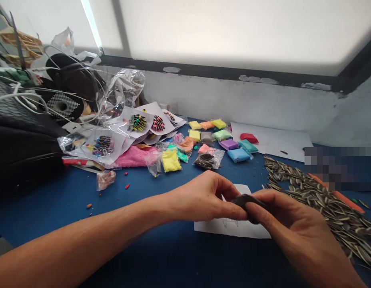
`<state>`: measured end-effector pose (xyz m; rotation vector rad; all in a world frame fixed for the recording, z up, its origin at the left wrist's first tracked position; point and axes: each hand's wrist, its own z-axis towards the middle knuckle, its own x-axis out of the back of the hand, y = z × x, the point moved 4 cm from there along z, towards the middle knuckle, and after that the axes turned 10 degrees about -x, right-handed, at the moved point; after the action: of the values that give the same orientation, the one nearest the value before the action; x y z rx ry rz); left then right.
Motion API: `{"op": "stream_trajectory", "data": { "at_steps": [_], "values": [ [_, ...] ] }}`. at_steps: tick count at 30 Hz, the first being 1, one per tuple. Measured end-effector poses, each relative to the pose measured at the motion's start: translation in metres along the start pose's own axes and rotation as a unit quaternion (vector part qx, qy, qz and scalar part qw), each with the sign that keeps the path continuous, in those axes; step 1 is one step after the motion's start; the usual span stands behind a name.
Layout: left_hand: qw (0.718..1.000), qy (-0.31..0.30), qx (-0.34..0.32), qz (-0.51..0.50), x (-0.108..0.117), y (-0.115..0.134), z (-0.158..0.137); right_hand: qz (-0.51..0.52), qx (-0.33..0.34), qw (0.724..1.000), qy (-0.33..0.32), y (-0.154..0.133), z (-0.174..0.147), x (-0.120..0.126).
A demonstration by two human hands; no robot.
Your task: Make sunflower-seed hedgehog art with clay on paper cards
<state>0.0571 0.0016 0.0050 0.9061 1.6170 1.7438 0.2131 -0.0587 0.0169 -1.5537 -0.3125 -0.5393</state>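
Note:
A flattened lump of dark modelling clay (248, 204) is pinched between both my hands, above a white sheet of paper (209, 227). My left hand (208, 196) grips its left edge between thumb and fingers. Around its right side my right hand (289, 220) is closed, with the thumb on top. A pencil drawing shows partly on the sheet; my hands hide the rest of it. Beyond my left hand lies a packet of dark brown clay (207, 160) in clear plastic.
Several coloured clay packets (229, 145) lie at the back. Striped sunflower seeds (317, 204) spread over the right side, with an orange stick-like thing (349, 202) among them. Left are papers with decorated seeds (137, 123), a pink cloth (137, 156) and a black bag (23, 152).

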Motion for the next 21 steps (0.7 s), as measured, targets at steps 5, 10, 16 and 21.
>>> {"op": "stream_trajectory", "data": {
  "at_steps": [5, 10, 16, 21],
  "values": [
    [1.000, 0.001, 0.001, -0.008, 0.0006, -0.0017, 0.0004, -0.005, -0.026, 1.000, -0.009, 0.0015, -0.0012, 0.0015],
    [0.999, 0.000, 0.024, -0.029, 0.0042, -0.0001, 0.0024, 0.041, -0.038, 0.998, -0.042, 0.0041, 0.0024, 0.0017],
    [1.000, 0.015, 0.014, 0.004, 0.0046, -0.0002, 0.0014, 0.039, -0.047, 0.998, -0.008, 0.0068, 0.0024, 0.0008],
    [0.998, 0.010, 0.008, 0.066, 0.0013, -0.0019, 0.0007, 0.016, -0.036, 0.999, -0.033, 0.0017, -0.0012, -0.0035]
  ]
}}
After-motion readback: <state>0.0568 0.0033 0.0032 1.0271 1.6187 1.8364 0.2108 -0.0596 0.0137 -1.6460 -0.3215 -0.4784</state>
